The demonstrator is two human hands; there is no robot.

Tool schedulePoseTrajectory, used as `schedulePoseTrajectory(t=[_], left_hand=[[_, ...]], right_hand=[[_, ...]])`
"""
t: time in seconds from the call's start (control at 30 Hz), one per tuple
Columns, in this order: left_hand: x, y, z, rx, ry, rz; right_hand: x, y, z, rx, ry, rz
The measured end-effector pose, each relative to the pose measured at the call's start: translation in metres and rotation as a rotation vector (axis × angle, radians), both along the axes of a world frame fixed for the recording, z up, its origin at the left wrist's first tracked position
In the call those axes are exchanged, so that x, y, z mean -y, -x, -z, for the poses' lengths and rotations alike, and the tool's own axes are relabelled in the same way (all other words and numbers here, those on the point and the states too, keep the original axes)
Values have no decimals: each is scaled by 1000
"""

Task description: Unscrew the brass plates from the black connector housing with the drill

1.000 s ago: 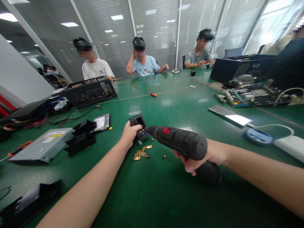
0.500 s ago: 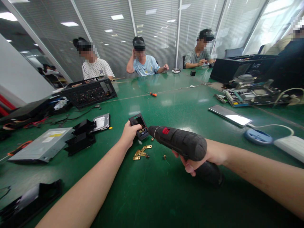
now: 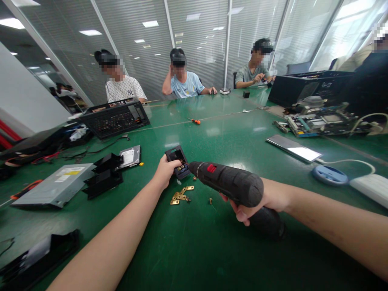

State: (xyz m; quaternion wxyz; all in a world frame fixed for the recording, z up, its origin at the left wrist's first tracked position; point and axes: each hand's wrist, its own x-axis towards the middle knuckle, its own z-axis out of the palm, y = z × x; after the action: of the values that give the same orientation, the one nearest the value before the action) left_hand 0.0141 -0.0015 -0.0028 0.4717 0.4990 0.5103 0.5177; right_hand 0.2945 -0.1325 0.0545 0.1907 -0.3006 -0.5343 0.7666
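Black plastic housing [image 3: 178, 154] sits in the left hand [image 3: 164, 170], fingers wrapped round its left side, in the head view. The right hand [image 3: 244, 212] grips a dark power drill [image 3: 230, 182], nose at the housing's right edge. Brass plates [image 3: 182, 195] lie nearer on the green table [image 3: 194, 250]; an orange screwdriver [image 3: 196, 121] lies far beyond.

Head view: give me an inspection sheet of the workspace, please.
Surface: green table, glossy.
Job's things: black housing, power drill; the drill's front end is close to the housing, bit contact unclear. Brass-coloured strips and small screws lie nearby.
Clutter: silver box, black brackets, hard drive at left; phone-like slab, circuit board at right; screwdriver beyond.
Hands: left hand grips the housing; right hand grips the drill.
Cables: white cable at right, dark cable at left.
Surroundings: people seated across; blinds behind.
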Motion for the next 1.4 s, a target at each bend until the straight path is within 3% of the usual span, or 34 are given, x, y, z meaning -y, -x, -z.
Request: schedulePoseTrajectory(t=[0.47, 1.4], left_hand=[[3, 1, 1, 2, 20, 11], [0, 2, 4, 31, 31, 38]], right_hand=[[1, -1, 3, 9, -63, 3], [0, -1, 1, 12, -35, -48]])
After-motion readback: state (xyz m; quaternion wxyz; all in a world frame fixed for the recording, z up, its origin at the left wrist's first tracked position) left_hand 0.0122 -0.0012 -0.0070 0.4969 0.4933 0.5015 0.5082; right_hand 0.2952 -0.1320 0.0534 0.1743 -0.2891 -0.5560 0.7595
